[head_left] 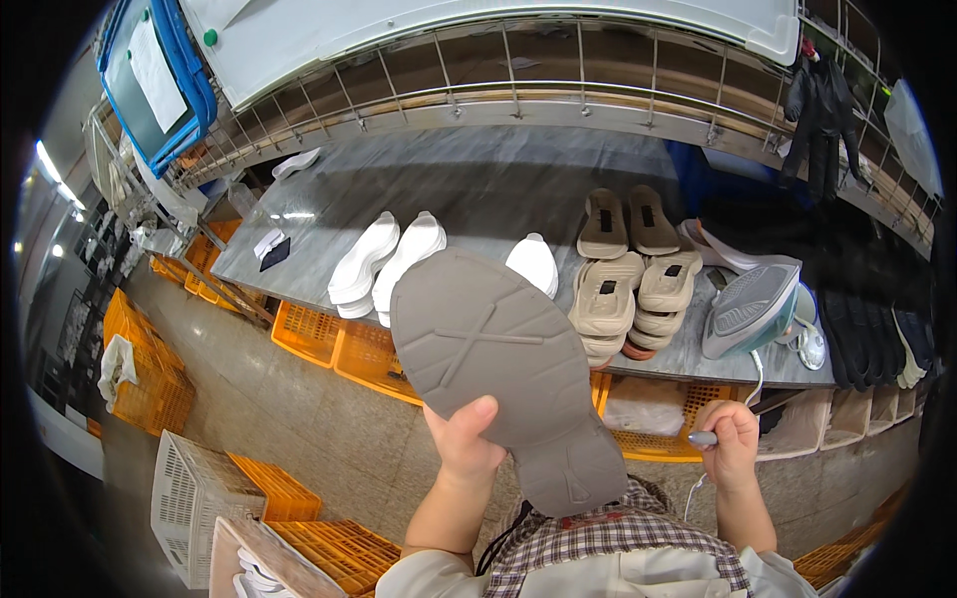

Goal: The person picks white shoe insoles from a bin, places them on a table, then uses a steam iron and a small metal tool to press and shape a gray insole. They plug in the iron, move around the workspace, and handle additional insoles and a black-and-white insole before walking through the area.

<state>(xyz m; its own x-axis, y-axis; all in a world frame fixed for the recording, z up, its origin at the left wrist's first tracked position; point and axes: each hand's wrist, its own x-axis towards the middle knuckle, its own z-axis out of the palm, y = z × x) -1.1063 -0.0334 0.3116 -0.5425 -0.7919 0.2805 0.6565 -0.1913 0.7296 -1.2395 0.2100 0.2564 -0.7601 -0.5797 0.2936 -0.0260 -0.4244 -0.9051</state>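
Note:
My left hand (465, 446) is closed on a large grey-brown shoe sole (528, 384), thumb on its face and fingers hidden behind. A raised cross shape marks the sole's wide end, which points up and away from me; the narrower end hangs near my apron. To the right, my right hand (736, 439) is curled round a slim pen-like tool (703, 439) with a rounded grey tip pointing left, apart from the sole. Beyond it on the workbench (478, 179) are a pair of white soles (365, 261), another white piece (533, 261) and stacked beige soles (604, 289).
A clothes iron (755, 309) with a white cord (760, 374) rests at the bench's right, beside a row of dark items (862, 339). Brown soles (603, 224) lie behind the beige ones. Orange crates (304, 334) sit under the bench. Black gloves (822, 120) hang from the wire rack.

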